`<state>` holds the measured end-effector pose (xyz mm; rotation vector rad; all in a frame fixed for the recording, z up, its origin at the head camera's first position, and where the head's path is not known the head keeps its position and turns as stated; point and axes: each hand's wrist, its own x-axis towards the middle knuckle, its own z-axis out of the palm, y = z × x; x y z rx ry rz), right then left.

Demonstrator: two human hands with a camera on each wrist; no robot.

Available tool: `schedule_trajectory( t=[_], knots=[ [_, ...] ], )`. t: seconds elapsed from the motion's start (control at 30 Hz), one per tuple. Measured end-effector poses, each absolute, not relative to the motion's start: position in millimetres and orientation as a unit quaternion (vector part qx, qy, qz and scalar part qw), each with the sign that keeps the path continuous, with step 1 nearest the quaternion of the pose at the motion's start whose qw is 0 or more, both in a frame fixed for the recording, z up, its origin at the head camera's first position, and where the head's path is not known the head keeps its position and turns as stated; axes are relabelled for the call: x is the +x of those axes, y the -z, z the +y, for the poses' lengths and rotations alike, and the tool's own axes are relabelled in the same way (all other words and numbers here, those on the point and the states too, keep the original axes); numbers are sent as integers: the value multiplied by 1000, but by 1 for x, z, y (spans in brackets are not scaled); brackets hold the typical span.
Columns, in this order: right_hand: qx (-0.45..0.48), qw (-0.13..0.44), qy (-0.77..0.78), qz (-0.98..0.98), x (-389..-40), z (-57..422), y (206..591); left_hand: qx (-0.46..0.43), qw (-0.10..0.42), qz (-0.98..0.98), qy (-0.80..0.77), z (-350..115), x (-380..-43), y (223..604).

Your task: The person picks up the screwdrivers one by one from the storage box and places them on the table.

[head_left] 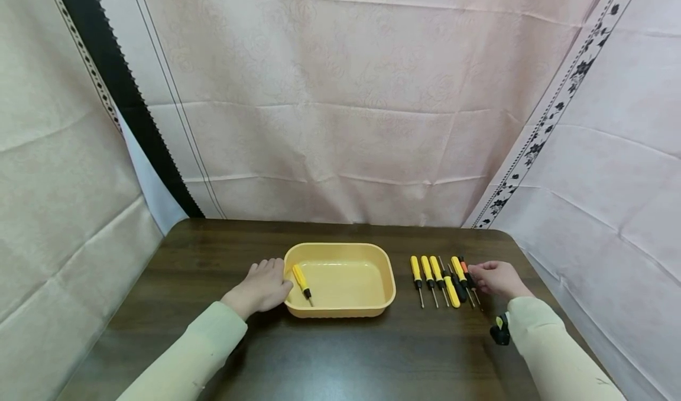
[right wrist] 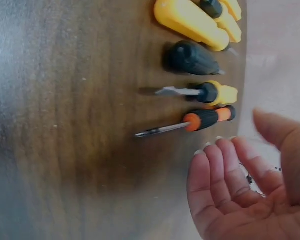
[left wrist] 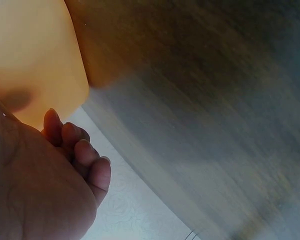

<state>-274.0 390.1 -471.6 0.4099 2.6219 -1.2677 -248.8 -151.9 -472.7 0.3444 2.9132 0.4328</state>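
Observation:
A pale yellow plastic tray [head_left: 340,313] sits on the table with one yellow-and-black screwdriver [head_left: 300,280] lying in its left part. My left hand [head_left: 267,285] holds the tray's left rim, its fingers curled against the outside in the left wrist view; the thumb is hidden there. To the right, several screwdrivers [head_left: 427,269] lie in a row, most with yellow handles, some pointing the other way. At the row's right end is an orange-and-black screwdriver [right wrist: 207,119]. Beside its handle is my right hand [right wrist: 235,185], thumb and fingers apart with nothing between them.
The dark brown wooden table [head_left: 340,353] has rounded far corners. Pale cloth [head_left: 319,123] hangs behind it and along both sides. A black device [head_left: 500,330] is strapped at the right wrist.

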Motion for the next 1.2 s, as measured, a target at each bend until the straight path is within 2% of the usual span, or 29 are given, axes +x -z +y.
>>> schedule_trajectory(
  t=[0.43,1.2],
  knots=[
    [49,80,484,870,-274,324,421,111,93,978,-147,-152,-250,474],
    [-40,84,519,850,-282,228,402,110,92,978,-151,-152,-249,475]
  ],
)
